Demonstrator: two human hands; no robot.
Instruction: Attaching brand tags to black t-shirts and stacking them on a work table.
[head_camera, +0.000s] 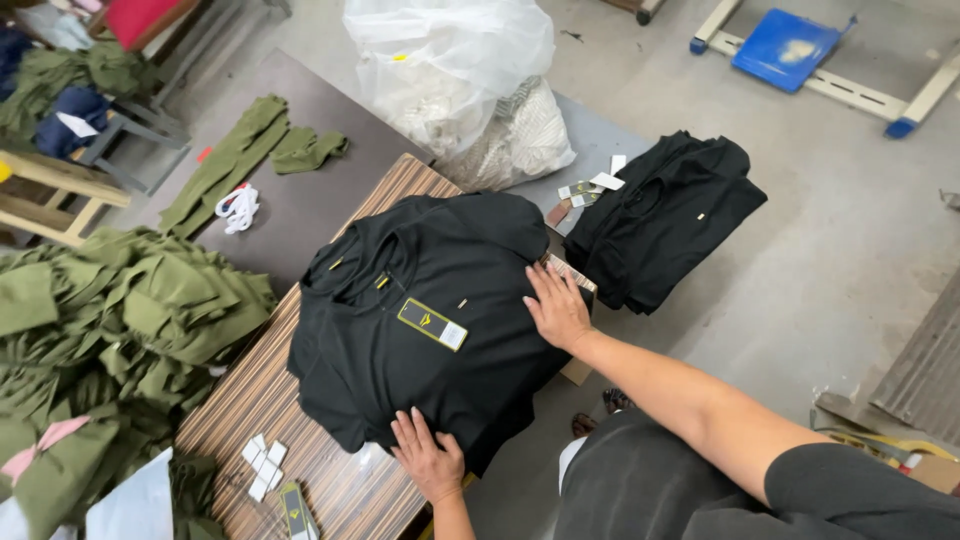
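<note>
At the bottom centre of the frame, the left hand (428, 458) lies flat, fingers spread, on the near hem of a folded black shirt (430, 330); it presses the cloth and grips nothing. Just left of it, on the striped wooden board (250, 410), sit a few small white tags (262, 465) and a dark label with a yellow mark (295, 512).

The black shirt fills the middle of the frame, lying on the board with its collar toward the upper left. A dark rectangular hang tag with a yellow emblem and a white end (432, 324) rests on its chest.

The right hand (557, 308) is right of centre, open and palm down on the shirt's right edge, fingers together and pointing toward the top of the frame; it holds nothing. Its bare forearm runs down to the lower right, over the person's dark clothing.

At the left edge, a heap of olive green garments (120, 320) spreads beside the board.

Further up and right, a stack of folded black shirts (665, 220) sits on a grey surface, with loose tags (590, 187) scattered just left of it. Above the centre, a clear plastic bag of white material (470, 90) stands behind the board. In the upper left, olive fabric pieces (240, 150) and a white cord bundle (238, 207) lie on a dark table (320, 200). A blue-footed frame (790, 50) stands on the concrete floor at the top right.
</note>
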